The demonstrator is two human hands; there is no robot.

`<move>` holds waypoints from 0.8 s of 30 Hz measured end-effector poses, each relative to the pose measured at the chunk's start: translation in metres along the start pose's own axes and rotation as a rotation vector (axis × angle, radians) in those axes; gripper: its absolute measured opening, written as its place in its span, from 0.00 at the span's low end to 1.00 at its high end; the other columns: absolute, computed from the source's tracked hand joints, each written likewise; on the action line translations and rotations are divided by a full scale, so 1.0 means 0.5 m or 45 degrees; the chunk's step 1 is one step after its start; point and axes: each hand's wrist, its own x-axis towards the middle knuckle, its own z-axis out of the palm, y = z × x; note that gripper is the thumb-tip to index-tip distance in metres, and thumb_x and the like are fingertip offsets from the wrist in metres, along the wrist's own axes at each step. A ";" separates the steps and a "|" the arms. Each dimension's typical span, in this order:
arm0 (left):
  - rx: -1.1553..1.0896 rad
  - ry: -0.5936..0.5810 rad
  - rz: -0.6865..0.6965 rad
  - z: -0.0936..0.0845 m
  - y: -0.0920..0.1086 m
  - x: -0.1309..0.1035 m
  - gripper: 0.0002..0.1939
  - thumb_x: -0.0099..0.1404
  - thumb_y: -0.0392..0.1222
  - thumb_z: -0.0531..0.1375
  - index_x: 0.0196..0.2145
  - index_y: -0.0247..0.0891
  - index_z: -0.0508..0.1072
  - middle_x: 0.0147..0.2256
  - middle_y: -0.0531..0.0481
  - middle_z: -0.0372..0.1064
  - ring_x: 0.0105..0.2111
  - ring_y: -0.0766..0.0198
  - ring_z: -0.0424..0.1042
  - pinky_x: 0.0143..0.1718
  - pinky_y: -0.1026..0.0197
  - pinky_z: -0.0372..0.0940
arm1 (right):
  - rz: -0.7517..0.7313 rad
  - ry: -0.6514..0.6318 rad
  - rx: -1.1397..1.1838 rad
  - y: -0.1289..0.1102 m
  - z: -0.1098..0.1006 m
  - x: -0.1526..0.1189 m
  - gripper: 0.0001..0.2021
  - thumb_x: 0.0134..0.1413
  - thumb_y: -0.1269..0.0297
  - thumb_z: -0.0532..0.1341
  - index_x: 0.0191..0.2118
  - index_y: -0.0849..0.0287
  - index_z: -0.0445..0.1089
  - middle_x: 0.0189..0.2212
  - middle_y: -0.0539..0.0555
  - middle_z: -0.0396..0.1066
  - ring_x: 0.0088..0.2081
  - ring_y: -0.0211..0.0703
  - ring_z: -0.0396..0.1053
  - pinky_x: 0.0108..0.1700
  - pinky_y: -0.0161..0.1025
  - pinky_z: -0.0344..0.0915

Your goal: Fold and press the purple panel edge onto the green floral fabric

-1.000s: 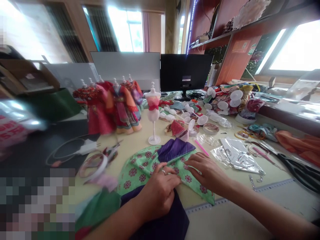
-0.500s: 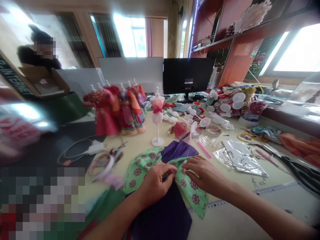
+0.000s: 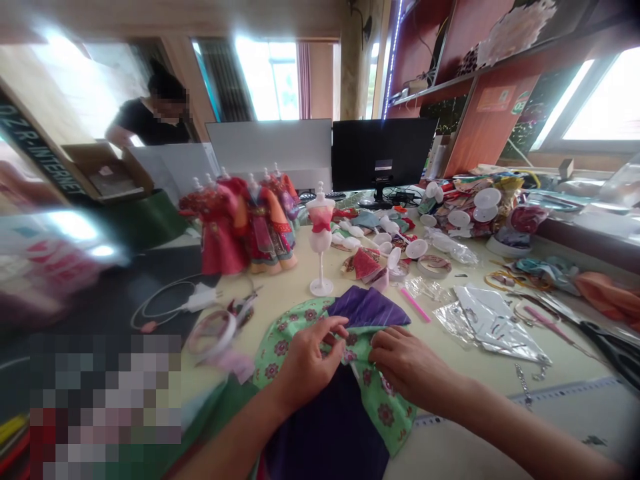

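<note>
A green cloth with pink flower prints (image 3: 385, 413) lies in folds in front of me, with a dark purple cloth (image 3: 325, 433) under and before it. More purple cloth (image 3: 373, 307) shows beyond its far edge. My left hand (image 3: 315, 353) pinches the green cloth near its middle, thumb and fingers curled. To its right, my right hand (image 3: 400, 357) has bent fingers closed on the cloth's upper fold; the fingertips are partly hidden. Just past the cloth stands a small white doll mannequin (image 3: 321, 243) wearing a red-pink top.
Several mannequins in red and orange dresses (image 3: 220, 233) stand at the back left. Black scissors (image 3: 607, 347), plastic packets (image 3: 500, 323) and a ruler (image 3: 575, 389) lie at right. Monitors (image 3: 385, 153) stand behind. Tape rolls (image 3: 215, 333) lie at left. A person (image 3: 155, 123) stands far left.
The green cloth's upper edge is now folded over between my hands. Both hands are slightly farther apart. The view has shifted left, and the person at far left has moved right.
</note>
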 end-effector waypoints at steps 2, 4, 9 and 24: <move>0.013 -0.009 -0.054 -0.009 0.000 0.005 0.13 0.63 0.38 0.54 0.45 0.38 0.70 0.35 0.50 0.73 0.30 0.67 0.72 0.27 0.68 0.64 | -0.020 0.000 -0.011 0.001 -0.006 -0.001 0.12 0.59 0.74 0.52 0.28 0.59 0.69 0.30 0.55 0.69 0.32 0.42 0.63 0.36 0.39 0.60; 0.040 -0.061 -0.117 -0.021 0.000 0.011 0.10 0.63 0.40 0.54 0.40 0.38 0.73 0.30 0.51 0.73 0.29 0.66 0.71 0.28 0.67 0.63 | -0.020 0.013 -0.007 0.000 -0.014 0.000 0.12 0.60 0.74 0.51 0.30 0.59 0.70 0.30 0.55 0.70 0.33 0.42 0.64 0.37 0.39 0.59; 0.158 -0.188 -0.312 -0.051 0.003 0.021 0.12 0.63 0.43 0.54 0.25 0.37 0.73 0.22 0.53 0.70 0.23 0.66 0.67 0.26 0.66 0.58 | 0.056 0.006 0.107 -0.026 -0.026 0.022 0.11 0.62 0.67 0.52 0.37 0.58 0.71 0.32 0.55 0.72 0.36 0.44 0.67 0.40 0.41 0.61; 0.021 -0.463 -0.688 -0.024 0.003 0.000 0.19 0.64 0.50 0.47 0.20 0.39 0.62 0.15 0.55 0.63 0.11 0.69 0.61 0.14 0.68 0.51 | 0.099 0.196 0.043 -0.056 0.030 0.048 0.10 0.58 0.72 0.51 0.27 0.59 0.63 0.28 0.54 0.67 0.32 0.43 0.61 0.39 0.42 0.59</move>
